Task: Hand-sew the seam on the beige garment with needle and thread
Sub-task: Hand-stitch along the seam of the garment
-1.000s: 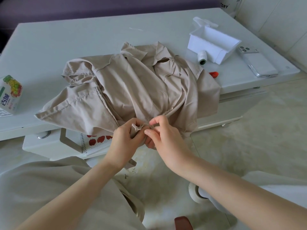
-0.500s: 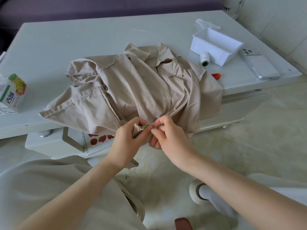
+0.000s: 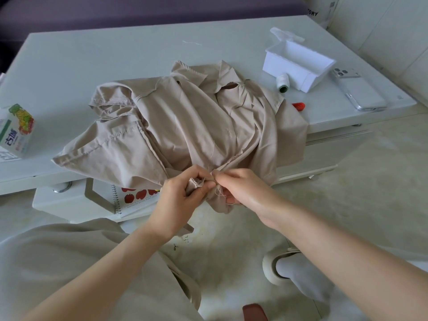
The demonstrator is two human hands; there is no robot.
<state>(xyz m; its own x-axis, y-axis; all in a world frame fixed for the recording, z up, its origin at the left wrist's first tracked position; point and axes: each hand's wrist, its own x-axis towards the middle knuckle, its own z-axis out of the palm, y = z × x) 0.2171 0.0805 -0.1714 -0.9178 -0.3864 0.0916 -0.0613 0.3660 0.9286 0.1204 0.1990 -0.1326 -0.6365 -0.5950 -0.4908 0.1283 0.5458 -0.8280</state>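
1. The left hand [image 3: 178, 200] has its fingers [image 3: 199, 175] curled, and thumb and forefinger pinch a frayed, raw fold of the beige garment [image 3: 196, 126].
2. The right hand [image 3: 245, 191] is at 3 o'clock of the left, almost touching it. Thumb and forefinger nip the same seam, and the lower fingers curl under the cloth. A wisp of loose thread [image 3: 219, 193] hangs there. A needle is too small to make out.
3. The garment is soft, matte woven cloth, crumpled, with stitched hems and a pointed collar. It spreads from the fingers toward 12 o'clock across the pale, smooth counter [image 3: 115, 54]. Its near edge hangs off the counter's front, where the fingers hold it.
4. At 1 o'clock, well apart, stands a white, open-topped rectangular box [image 3: 298, 63]; what it holds I cannot tell. A white thread spool [image 3: 283, 82] lies on its side just beside the box's near wall.
5. A glossy phone [image 3: 360, 91] lies at 2 o'clock and a printed drink carton [image 3: 17, 130] at 9 o'clock. A spiral notebook [image 3: 136, 198] with red apples sits on the shelf below.
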